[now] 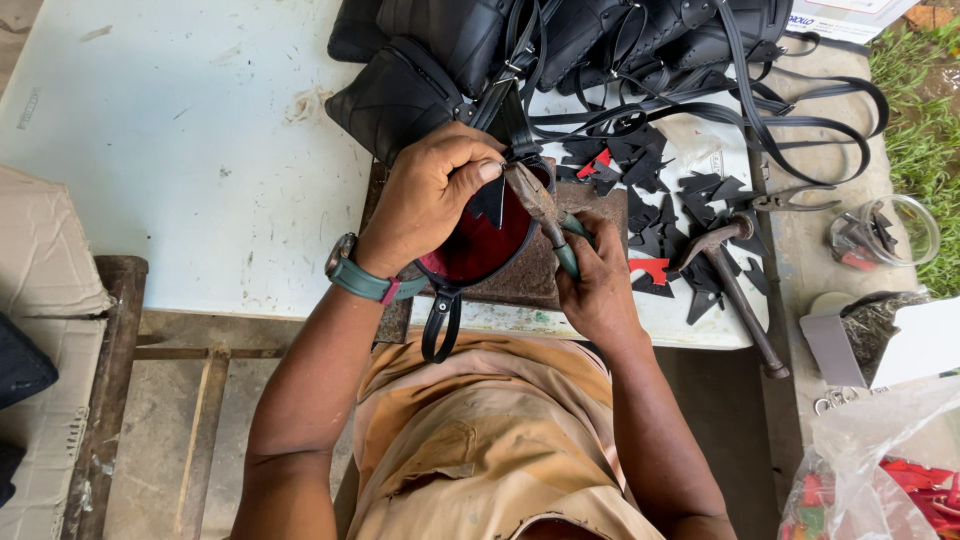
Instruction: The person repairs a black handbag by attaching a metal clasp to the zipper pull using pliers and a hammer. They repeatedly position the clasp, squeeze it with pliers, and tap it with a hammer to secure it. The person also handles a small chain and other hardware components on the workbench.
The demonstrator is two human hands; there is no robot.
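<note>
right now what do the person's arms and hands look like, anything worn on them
Both arms are bare to above the elbow, with no sleeves in view and no gloves. The left hand has a watch with a dark green strap on its wrist, with a thin reddish band beside it. The right hand wears nothing that shows.

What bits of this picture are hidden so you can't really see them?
- Head view: the tool tip is hidden behind the left hand and the black piece.
- The tool's handle end is wrapped by the right hand.
- The bag is partly covered by both hands.
- The black bags are cut off by the top edge.
- The jar contents are too small to tell.
</note>
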